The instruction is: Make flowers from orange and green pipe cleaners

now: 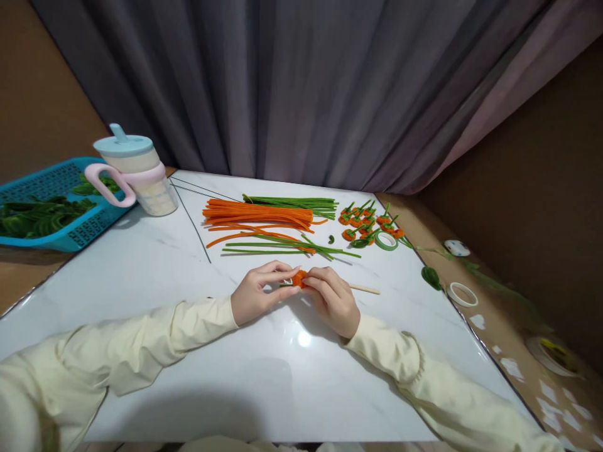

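Note:
Between my two hands, over the middle of the table, is a small orange fuzzy piece (299,279) that looks like coiled pipe cleaner. My left hand (262,290) pinches its left side between thumb and fingers. From the right, my right hand (330,297) presses bent fingers onto it and hides part of it. A thin wooden stick (365,289) pokes out to the right of my right hand. Just beyond lie loose green pipe cleaners (282,248) and a bundle of orange pipe cleaners (257,213).
Finished-looking orange pieces with green stems (358,220) sit at the back right beside a green tape roll (386,241). A tumbler (155,194) and a blue basket (80,237) of green leaf shapes stand left. A white tape roll (462,294) lies off the right edge.

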Tool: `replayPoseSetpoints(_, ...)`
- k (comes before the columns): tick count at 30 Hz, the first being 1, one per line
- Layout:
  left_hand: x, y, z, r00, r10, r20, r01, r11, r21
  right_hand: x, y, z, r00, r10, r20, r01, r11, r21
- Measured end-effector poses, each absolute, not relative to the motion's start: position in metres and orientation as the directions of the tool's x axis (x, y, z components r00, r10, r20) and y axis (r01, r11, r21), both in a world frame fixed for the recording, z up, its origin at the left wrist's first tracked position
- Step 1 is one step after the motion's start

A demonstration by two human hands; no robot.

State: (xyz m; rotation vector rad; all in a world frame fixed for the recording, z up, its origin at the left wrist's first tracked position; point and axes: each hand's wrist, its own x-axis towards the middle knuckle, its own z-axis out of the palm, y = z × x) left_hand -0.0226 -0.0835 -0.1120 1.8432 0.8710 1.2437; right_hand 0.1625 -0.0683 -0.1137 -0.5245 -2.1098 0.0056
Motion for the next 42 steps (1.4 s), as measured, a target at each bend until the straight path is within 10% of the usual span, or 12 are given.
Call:
replayPoseSetpoints(13, -0.038, -0.069, -0.114, 0.494, 0.741, 0.455, 0.394, -0.657, 0.643, 0.161, -0.069, -0.114, -0.406, 0.376, 0.833, 0.393, 0.894, -0.213)
replayPoseSetpoints(27, -0.034, -0.069, -0.119, 0.523, 0.676, 0.519, 0.357, -0.726, 0.588, 0.164, -0.071, -0.109, -0.539, 0.457, 0.708, 0.195, 0.885, -0.422)
replayPoseSetpoints(42, -0.032, -0.074, -0.114, 0.564, 0.636, 0.527, 0.362, -0.764, 0.534, 0.16, -0.065, -0.112, -0.534, 0.385, 0.753, 0.167, 0.921, -0.352)
